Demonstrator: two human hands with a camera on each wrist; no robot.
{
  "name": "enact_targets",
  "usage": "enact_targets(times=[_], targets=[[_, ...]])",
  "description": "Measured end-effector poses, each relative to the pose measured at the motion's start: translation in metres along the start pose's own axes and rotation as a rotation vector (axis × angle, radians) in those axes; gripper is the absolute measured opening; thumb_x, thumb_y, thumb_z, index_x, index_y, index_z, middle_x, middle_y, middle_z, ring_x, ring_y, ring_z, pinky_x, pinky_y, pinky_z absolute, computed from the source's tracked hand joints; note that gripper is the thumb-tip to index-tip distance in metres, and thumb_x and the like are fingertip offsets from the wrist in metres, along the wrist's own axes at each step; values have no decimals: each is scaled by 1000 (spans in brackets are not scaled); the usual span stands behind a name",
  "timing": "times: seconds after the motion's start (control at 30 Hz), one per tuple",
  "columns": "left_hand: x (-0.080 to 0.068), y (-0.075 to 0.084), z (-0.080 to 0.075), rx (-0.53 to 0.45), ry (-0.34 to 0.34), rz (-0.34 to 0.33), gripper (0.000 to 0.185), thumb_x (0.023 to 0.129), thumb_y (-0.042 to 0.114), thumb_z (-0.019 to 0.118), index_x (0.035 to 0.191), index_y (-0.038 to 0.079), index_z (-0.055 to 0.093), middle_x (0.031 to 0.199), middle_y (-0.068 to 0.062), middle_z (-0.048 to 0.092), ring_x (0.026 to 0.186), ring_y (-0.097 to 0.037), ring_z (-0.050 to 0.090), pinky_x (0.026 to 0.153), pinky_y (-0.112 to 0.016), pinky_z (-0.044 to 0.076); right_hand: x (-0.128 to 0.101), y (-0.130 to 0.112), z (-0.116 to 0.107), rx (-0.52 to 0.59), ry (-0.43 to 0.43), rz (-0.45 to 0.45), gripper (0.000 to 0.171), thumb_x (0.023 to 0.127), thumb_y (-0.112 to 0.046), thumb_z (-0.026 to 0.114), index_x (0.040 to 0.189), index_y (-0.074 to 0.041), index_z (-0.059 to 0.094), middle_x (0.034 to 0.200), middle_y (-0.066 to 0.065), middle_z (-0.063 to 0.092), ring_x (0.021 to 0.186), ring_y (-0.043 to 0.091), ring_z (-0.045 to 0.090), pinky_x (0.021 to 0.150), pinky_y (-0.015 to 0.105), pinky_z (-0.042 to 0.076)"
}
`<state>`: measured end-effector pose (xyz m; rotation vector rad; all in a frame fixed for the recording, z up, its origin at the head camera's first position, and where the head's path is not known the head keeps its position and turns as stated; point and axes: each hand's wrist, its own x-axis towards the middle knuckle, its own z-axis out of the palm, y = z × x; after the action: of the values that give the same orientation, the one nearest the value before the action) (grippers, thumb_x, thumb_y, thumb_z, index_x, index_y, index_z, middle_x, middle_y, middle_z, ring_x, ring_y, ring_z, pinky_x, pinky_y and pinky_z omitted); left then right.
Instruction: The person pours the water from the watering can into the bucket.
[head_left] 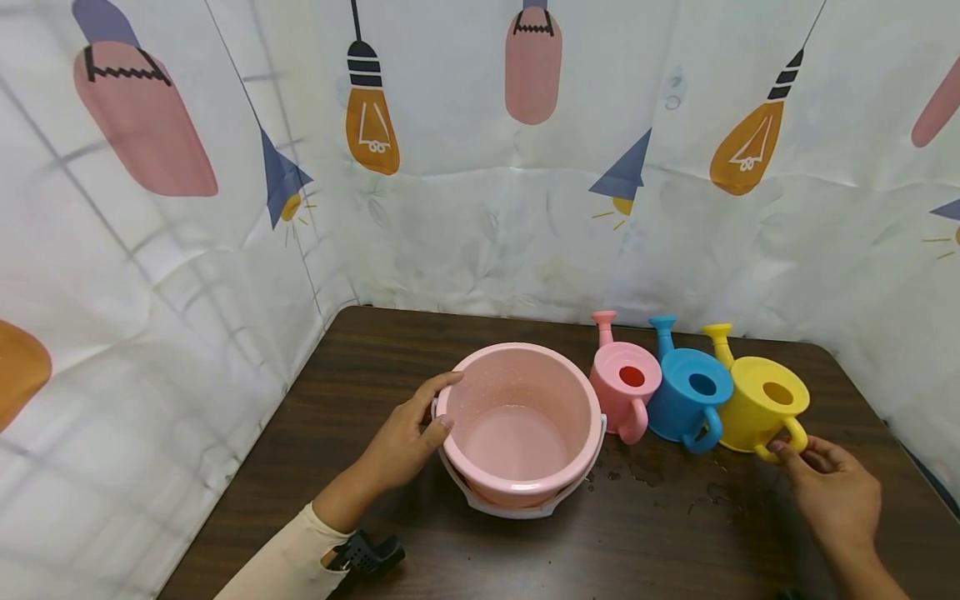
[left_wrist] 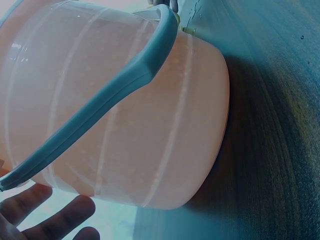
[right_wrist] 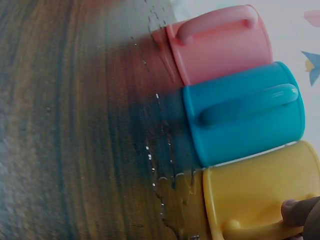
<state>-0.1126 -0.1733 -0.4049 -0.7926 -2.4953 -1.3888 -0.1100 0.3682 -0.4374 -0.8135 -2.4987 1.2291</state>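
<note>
A pink bucket stands upright in the middle of the table, its pale handle lowered against the near side. My left hand touches the bucket's left rim, with thumb and fingers spread along the outside. In the left wrist view, extended fingers lie close beside the bucket wall. On the right, my right hand pinches the handle of a yellow watering can between thumb and fingers. That can stands upright on the table, spout pointing away.
Beside the yellow can stand a blue watering can and a pink watering can, the pink one close against the bucket. Water drops wet the dark wooden table. A printed curtain hangs behind and along the sides.
</note>
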Motion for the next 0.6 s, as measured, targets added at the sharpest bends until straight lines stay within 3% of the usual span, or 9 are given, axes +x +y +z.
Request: enact_targets(times=[0.13,0.27,0.37,0.5,0.6], targets=[[0,-1,1,-3,4,9,52,104,37,51,153,20,42,137,-16,59,101,-19,66,81,-36,55,0,2,2,-35,-1,-10,69,93,-47,71,137,4,59,119,24,70,68,-11,48,53,20,46],[0,-1,1,-6,4,6,53,104,35,51,154,20,42,138,-16,58,102,-20,66,82,-36,55,0,2,2,-68,-19,-23,72,94,-49,69,139,5,56,129,30,62,88,18,63,56,22,44],[-1,-2,1,2,-4,-4,55,105,37,50,156,22,40,145,-14,54,108,-21,64,87,-37,54,-3,0,0,-81,-35,-49,76,95,-50,68,145,5,49,137,32,56,111,43,59,58,21,44],[-1,-1,-1,-10,-22,-11,61,107,43,49,162,26,28,148,-14,52,116,-24,63,92,-41,52,-6,-8,-7,-113,-33,-137,76,99,-45,61,151,6,40,140,32,53,118,49,56,57,13,41],[-2,-2,-4,-14,-30,0,65,108,49,43,164,27,18,145,-16,55,116,-26,63,93,-44,52,-7,-17,-14,-164,-44,-237,75,103,-43,54,151,11,34,141,37,50,117,55,53,70,30,51]])
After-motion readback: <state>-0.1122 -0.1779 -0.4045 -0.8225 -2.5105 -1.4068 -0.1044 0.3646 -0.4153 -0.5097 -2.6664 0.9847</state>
